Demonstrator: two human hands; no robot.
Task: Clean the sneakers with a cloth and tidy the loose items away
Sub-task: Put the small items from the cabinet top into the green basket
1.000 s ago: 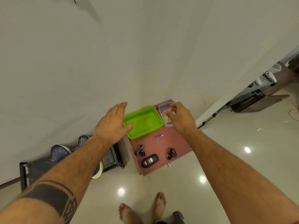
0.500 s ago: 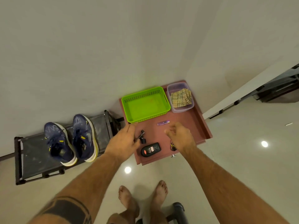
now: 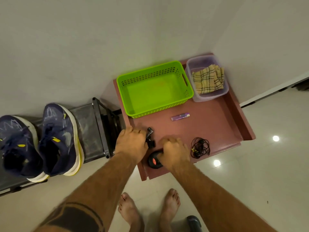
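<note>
Counts: 2 navy sneakers (image 3: 41, 141) w/ white-yellow soles, side by side on a black metal-frame rack (image 3: 98, 124) left of the low pink table (image 3: 217, 118). 1 lime plastic basket (image 3: 155, 88), perforated walls, rectangular, nothing in it. 1 clear plastic tub (image 3: 207, 96) just right of the basket, w/ 1 folded beige plaid cloth (image 3: 208, 80) inside. 1 small purple tube (image 3: 180, 117) lay flat mid-table. 1 tangle of thin black cord (image 3: 200, 147) near the front edge. Left hand (image 3: 131, 144) had fingers curled on a small black key-like item (image 3: 150, 137); can't tell exactly what it was. Right hand (image 3: 173, 152) gripped a rounded black bottle w/ red label (image 3: 154, 161), fingers wrapped over its top. 2 bare feet on glossy tile.
</note>
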